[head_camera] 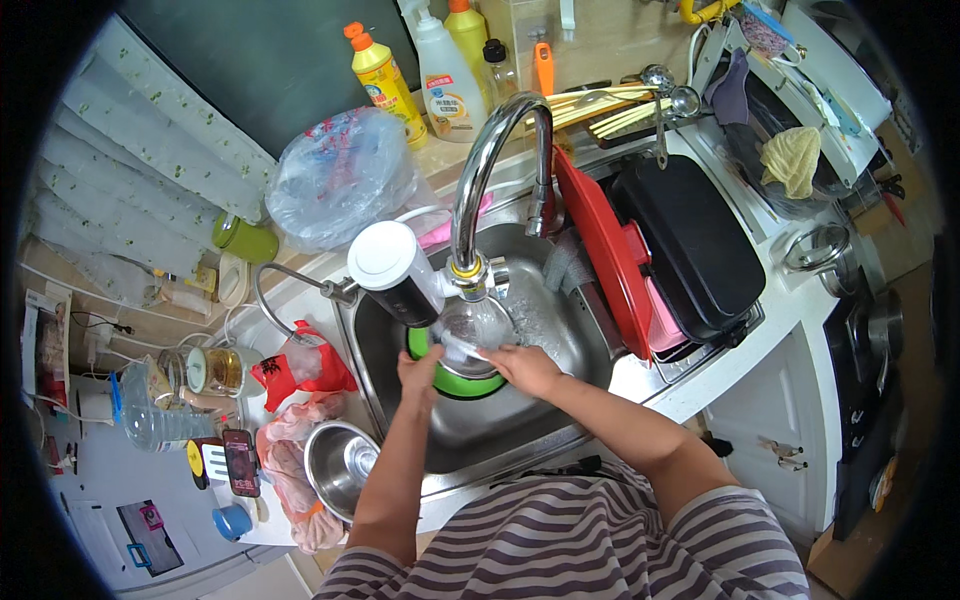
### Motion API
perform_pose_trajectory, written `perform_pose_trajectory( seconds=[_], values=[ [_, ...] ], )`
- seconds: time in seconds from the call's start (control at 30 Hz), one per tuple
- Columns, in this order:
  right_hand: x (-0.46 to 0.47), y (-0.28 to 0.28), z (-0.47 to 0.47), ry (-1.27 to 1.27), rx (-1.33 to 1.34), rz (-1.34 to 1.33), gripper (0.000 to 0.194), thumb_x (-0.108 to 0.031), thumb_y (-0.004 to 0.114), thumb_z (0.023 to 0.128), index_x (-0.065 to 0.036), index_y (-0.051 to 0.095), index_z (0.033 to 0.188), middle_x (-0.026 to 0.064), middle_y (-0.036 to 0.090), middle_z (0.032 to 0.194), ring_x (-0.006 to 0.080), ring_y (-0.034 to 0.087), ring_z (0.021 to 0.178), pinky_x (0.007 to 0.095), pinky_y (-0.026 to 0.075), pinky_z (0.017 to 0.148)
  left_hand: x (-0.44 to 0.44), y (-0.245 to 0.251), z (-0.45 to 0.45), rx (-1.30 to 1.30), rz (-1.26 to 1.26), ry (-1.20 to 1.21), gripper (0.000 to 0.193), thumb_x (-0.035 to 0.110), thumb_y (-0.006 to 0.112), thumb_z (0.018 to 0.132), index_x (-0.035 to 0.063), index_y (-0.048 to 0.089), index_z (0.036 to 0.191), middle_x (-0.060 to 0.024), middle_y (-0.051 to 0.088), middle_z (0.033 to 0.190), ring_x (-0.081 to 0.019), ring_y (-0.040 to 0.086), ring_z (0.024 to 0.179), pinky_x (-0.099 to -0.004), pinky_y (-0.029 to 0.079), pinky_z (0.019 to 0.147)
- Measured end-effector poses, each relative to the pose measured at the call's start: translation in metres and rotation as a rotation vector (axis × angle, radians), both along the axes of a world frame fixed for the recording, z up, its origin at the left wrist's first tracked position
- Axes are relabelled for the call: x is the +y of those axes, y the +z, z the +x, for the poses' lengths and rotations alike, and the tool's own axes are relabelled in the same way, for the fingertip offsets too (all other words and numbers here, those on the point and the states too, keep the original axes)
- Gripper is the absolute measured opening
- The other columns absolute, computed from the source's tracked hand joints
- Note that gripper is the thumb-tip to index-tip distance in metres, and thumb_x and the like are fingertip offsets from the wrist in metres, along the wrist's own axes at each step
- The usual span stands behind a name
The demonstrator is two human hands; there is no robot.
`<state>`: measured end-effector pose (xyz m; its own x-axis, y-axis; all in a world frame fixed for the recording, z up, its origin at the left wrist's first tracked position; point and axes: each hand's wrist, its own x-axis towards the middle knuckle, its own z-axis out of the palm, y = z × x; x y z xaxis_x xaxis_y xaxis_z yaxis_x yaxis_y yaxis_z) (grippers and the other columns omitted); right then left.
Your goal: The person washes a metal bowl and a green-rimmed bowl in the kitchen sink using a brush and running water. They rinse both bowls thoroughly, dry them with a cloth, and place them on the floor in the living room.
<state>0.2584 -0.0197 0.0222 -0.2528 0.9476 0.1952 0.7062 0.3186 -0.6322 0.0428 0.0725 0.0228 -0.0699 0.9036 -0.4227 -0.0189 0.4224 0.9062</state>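
Both hands are over the steel sink (465, 435), below the chrome faucet (487, 157). My right hand (529, 367) grips one end of a thin white object (461, 347), whose kind I cannot tell. My left hand (420, 373) is at the left side of a green-rimmed round vessel (469, 386); whether its fingers hold the rim or the white object's far end is unclear. A shiny metal bowl or strainer (480, 364) seems to lie inside the green rim. Water splashes about it and in the basin. The faucet's white and black cylindrical unit (394, 262) hides part of the vessel's back.
A red board or lid (600, 255) and a black pan (686, 247) lean at the sink's right. A steel bowl (341, 465) and plastic bags (292, 450) crowd the left counter. Bottles (450, 82) and a bagged bundle (341, 180) stand behind the sink.
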Motion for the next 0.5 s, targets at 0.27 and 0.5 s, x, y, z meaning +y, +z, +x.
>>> perform_pose_trajectory(
  seconds=[0.27, 0.5],
  values=[
    [0.019, 0.022, 0.021, -0.257, -0.275, -0.192, 0.031, -0.023, 0.047, 0.086, -0.014, 0.052, 0.115, 0.0146, 0.059, 0.095, 0.0300, 0.062, 0.079, 0.0421, 0.050, 0.068, 0.018, 0.033, -0.007, 0.574, 0.329, -0.270, 0.055, 0.016, 0.075, 0.052, 0.0012, 0.052, 0.100, -0.0105, 0.063, 0.087, -0.0222, 0.062, 0.078, -0.0324, 0.048, 0.069],
    [0.057, 0.058, 0.001, -0.202, -0.294, -0.245, 0.066, -0.036, 0.066, 0.071, -0.004, 0.038, 0.121, 0.0189, 0.058, 0.096, 0.0345, 0.059, 0.085, 0.0420, 0.049, 0.072, 0.020, 0.092, 0.042, 1.131, 0.447, -0.941, 0.058, 0.024, 0.068, 0.056, 0.0079, 0.053, 0.109, -0.0179, 0.061, 0.093, -0.0357, 0.060, 0.081, -0.0399, 0.048, 0.073]
  ],
)
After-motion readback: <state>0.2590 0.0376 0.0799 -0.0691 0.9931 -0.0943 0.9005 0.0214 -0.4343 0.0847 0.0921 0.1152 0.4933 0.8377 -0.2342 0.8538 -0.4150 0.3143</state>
